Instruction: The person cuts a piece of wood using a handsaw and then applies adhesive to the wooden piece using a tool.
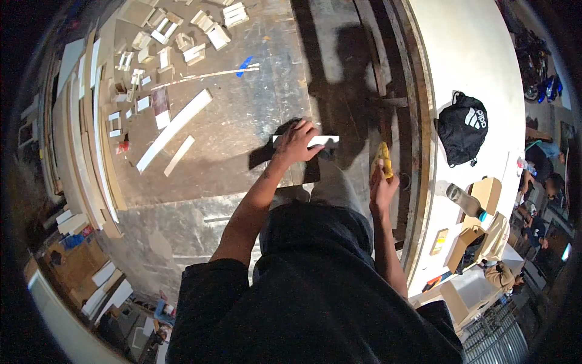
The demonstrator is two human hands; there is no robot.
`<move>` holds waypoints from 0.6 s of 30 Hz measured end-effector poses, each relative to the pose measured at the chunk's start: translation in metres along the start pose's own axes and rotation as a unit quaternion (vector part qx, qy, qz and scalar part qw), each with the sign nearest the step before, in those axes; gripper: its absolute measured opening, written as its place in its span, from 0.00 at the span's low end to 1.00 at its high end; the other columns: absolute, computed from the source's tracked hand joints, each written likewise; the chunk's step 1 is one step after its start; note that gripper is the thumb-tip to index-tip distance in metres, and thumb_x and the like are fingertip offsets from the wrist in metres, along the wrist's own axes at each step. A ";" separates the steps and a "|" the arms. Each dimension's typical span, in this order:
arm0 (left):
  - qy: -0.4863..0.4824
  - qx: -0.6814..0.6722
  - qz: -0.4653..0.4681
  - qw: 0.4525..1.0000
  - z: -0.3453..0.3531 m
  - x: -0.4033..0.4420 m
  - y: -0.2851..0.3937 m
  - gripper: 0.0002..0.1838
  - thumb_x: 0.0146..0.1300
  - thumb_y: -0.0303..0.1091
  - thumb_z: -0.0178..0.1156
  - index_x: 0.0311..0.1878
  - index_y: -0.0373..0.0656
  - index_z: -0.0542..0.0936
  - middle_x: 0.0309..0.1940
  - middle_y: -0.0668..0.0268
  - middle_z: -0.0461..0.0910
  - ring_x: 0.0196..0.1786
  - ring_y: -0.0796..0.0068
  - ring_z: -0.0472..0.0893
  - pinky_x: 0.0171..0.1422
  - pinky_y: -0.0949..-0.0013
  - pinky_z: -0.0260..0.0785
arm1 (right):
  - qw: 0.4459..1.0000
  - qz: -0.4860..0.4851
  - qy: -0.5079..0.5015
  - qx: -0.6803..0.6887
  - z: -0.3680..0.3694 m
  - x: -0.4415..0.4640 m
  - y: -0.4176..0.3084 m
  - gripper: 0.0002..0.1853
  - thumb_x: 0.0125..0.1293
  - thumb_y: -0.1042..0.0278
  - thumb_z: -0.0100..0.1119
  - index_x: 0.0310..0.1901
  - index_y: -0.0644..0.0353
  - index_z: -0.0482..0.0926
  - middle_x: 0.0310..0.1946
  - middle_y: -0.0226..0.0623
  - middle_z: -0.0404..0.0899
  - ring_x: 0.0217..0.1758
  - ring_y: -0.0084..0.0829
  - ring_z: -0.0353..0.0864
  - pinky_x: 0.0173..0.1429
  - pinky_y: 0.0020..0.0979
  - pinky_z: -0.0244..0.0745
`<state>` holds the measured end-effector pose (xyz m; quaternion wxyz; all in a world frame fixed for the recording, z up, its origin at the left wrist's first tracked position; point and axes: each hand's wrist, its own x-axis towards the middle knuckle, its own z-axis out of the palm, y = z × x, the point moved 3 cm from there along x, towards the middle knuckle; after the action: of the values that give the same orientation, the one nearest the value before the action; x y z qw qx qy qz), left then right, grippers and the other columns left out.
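My left hand [295, 144] is closed over a short white strip of board [325, 140], whose two ends stick out past the fingers. The strip is at the edge of the brown worktop [242, 164], in front of my body. Off to the right, my right hand [382, 189] grips a yellow hand tool [385, 159] that points away from me. Its exact kind is not clear. The tool is apart from the strip, over the shadowed gap beside a wooden rail [418, 109].
Several small wooden pieces [163, 29] lie at the far left of the worktop. Nearer are a long white board [176, 130], a shorter strip [179, 156] and blue tape [244, 67]. On the white table at right are a black bag [462, 128] and a bottle [465, 201].
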<state>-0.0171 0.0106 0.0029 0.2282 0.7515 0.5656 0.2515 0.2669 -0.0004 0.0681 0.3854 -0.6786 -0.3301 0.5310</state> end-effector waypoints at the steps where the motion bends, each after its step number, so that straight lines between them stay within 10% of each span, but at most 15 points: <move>1: 0.008 0.013 -0.008 1.000 0.003 0.000 -0.001 0.23 0.58 0.49 0.74 0.47 0.41 0.80 0.43 0.59 0.75 0.51 0.55 0.76 0.55 0.53 0.71 | 1.000 -0.001 0.000 0.000 -0.002 0.000 -0.001 0.19 0.75 0.51 0.64 0.31 0.56 0.74 0.19 0.15 0.63 0.21 0.12 0.59 0.24 0.23 0.49; 8: 0.125 -0.017 -0.287 0.950 0.013 -0.006 0.013 0.19 0.61 0.45 0.72 0.43 0.42 0.77 0.39 0.56 0.74 0.47 0.51 0.77 0.51 0.51 0.70 | 0.995 0.029 -0.061 -0.067 0.009 0.014 0.012 0.14 0.75 0.59 0.63 0.34 0.59 0.78 0.20 0.18 0.68 0.22 0.14 0.65 0.26 0.25 0.58; 10: 0.203 0.007 -0.246 0.948 0.022 -0.012 -0.002 0.17 0.65 0.43 0.70 0.42 0.42 0.76 0.35 0.56 0.76 0.42 0.53 0.78 0.47 0.53 0.71 | 0.985 -0.018 -0.119 -0.122 0.026 0.012 0.004 0.13 0.75 0.59 0.63 0.38 0.62 0.80 0.20 0.22 0.73 0.23 0.17 0.69 0.28 0.25 0.64; 13: 0.235 -0.163 -0.408 0.867 0.020 -0.023 -0.016 0.17 0.67 0.44 0.69 0.42 0.42 0.75 0.32 0.57 0.77 0.35 0.58 0.78 0.43 0.56 0.71 | 0.972 -0.064 -0.152 -0.165 0.043 0.026 0.022 0.21 0.71 0.51 0.67 0.36 0.66 0.82 0.21 0.34 0.80 0.25 0.24 0.77 0.34 0.32 0.73; 16: 0.317 -0.513 -0.510 0.614 0.025 -0.037 -0.023 0.12 0.77 0.44 0.60 0.48 0.48 0.72 0.31 0.74 0.74 0.30 0.77 0.74 0.33 0.68 0.70 | 0.959 -0.073 -0.169 -0.216 0.065 0.031 0.020 0.27 0.66 0.45 0.71 0.33 0.68 0.82 0.23 0.42 0.82 0.28 0.31 0.81 0.38 0.37 0.78; 18: 0.324 -0.500 -0.499 0.629 0.029 -0.045 -0.019 0.13 0.77 0.45 0.59 0.49 0.48 0.70 0.35 0.72 0.75 0.33 0.77 0.75 0.35 0.69 0.74 | 0.938 -0.054 -0.185 -0.286 0.077 0.036 0.016 0.28 0.61 0.44 0.76 0.33 0.67 0.82 0.23 0.42 0.83 0.28 0.32 0.81 0.40 0.35 0.78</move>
<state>-0.0233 -0.0293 -0.0367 0.4617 -0.0050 0.6793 0.5704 0.2007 0.0358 0.0269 0.1352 -0.6307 -0.5702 0.5087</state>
